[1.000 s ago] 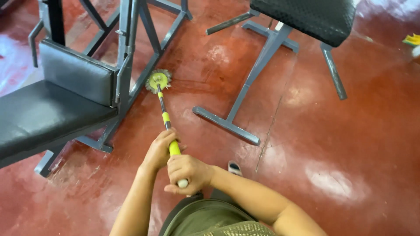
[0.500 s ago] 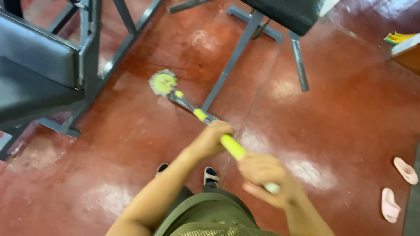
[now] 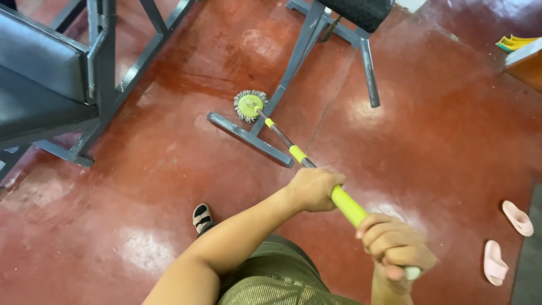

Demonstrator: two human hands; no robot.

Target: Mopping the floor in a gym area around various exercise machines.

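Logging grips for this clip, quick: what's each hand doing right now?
Left hand: closed around the mop handle, further down the shaft.
Right hand: closed around the handle's top end.

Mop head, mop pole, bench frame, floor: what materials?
Mop head: grey fibre fringe, likely microfibre, around a glossy lime plastic disc. Mop pole: shiny metal tube with lime sleeves, plastic or foam. Bench frame: grey-painted square steel tube. Floor: glossy red coating, probably over concrete, worn pale in patches.

Left hand (image 3: 312, 189) fisted with forearm stretched forward; right hand (image 3: 395, 245) fisted lower right, nearer the body
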